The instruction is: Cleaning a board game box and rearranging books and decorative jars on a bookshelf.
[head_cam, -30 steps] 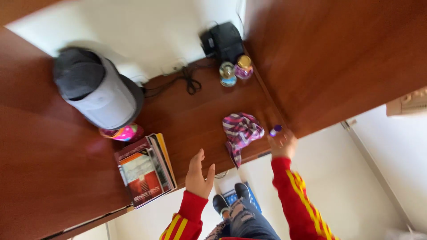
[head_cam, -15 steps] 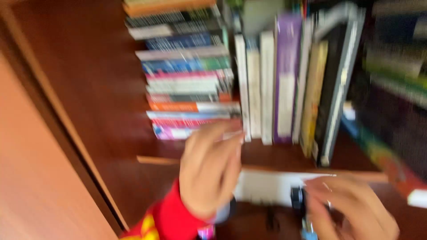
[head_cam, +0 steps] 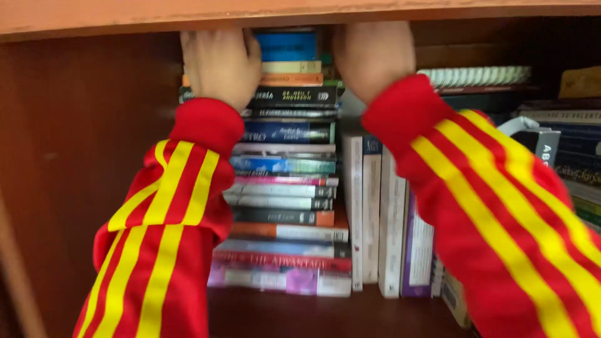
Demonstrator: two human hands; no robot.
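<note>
Both my arms, in red sleeves with yellow stripes, reach up into a wooden bookshelf. My left hand [head_cam: 219, 62] clasps the left end of the top books of a tall flat stack of books [head_cam: 282, 188]. My right hand [head_cam: 372, 59] grips the right end of the same top books. Between the two hands shows a blue book [head_cam: 288, 47] with a tan and an orange one under it. The fingertips of both hands are hidden behind the shelf board above [head_cam: 125, 15].
Upright books [head_cam: 369, 219] stand right of the stack. A spiral-bound notebook [head_cam: 476, 76] lies on more books at the far right. The brown side wall [head_cam: 75, 156] closes the left; the shelf floor [head_cam: 325, 316] runs below.
The view swung up from a desk with a cloth and jars to the bookshelf. Both hands rose from low in front of the books to the top of the stack.
</note>
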